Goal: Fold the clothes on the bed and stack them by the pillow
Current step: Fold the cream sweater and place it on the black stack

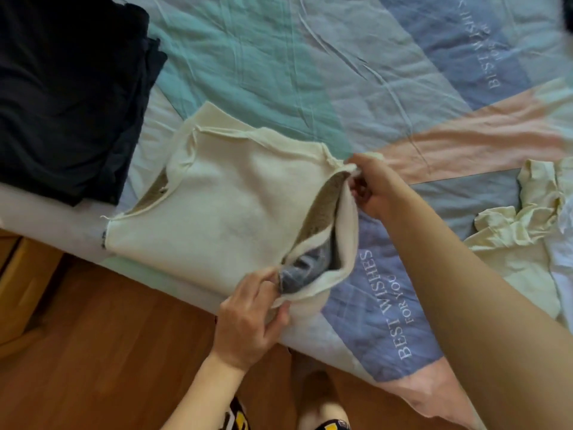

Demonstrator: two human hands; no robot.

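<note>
A cream garment lies partly folded near the bed's front edge, turned inside out with raw seams showing. My left hand pinches its near right corner, where a blue-grey lining shows. My right hand pinches the far right corner of the same edge. A pile of dark folded clothes sits at the upper left. At the right lies a crumpled pale yellow garment.
The patchwork bedspread in teal, blue and pink covers the bed, wide and bare at the back. The bed's edge runs diagonally from left to lower right. Wooden floor and a wooden piece of furniture lie below it.
</note>
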